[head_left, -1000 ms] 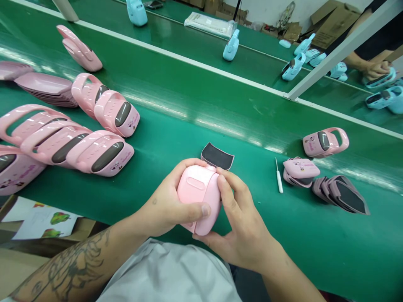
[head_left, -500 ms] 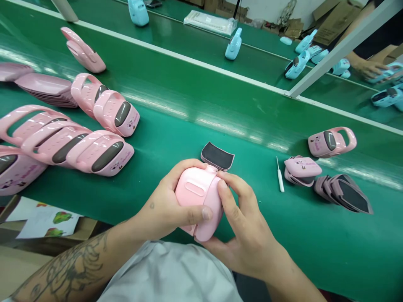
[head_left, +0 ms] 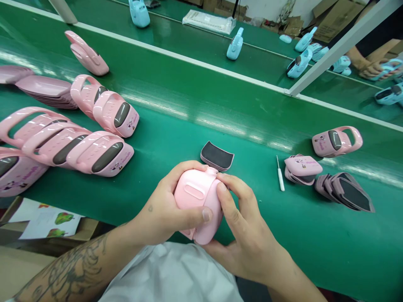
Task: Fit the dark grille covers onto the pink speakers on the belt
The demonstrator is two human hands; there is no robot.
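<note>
Pink shell [head_left: 193, 195]: held over the near side of the table [head_left: 171, 144], close to the grey shirt [head_left: 176, 272], much as half a second ago.
Left hand [head_left: 168, 205]: wrapped round the shell's left side, with thumb laid flat across the seam.
Right hand [head_left: 248, 228]: set against the shell's right edge, with fingertips near the top.
Grip: pinching the shell from both sides; right thumb apparently under the lower edge, partly hidden.
Black panel [head_left: 217, 156]: lying just beyond the shell, unmoved.
Screwdriver [head_left: 281, 179]: lying right of the right hand, beside the printed cover [head_left: 304, 165], unmoved.
Dark covers [head_left: 349, 193]: stacked and leaning, right of the printed cover.
Right pink unit [head_left: 336, 141]: shifted a little further right than before.
Upper-left pink unit [head_left: 89, 54]: shifted right as well.
Pink units [head_left: 100, 153]: grouped at left, unchanged.
Co-worker's hands [head_left: 371, 69]: placed on a blue unit [head_left: 392, 65], differently than before.
</note>
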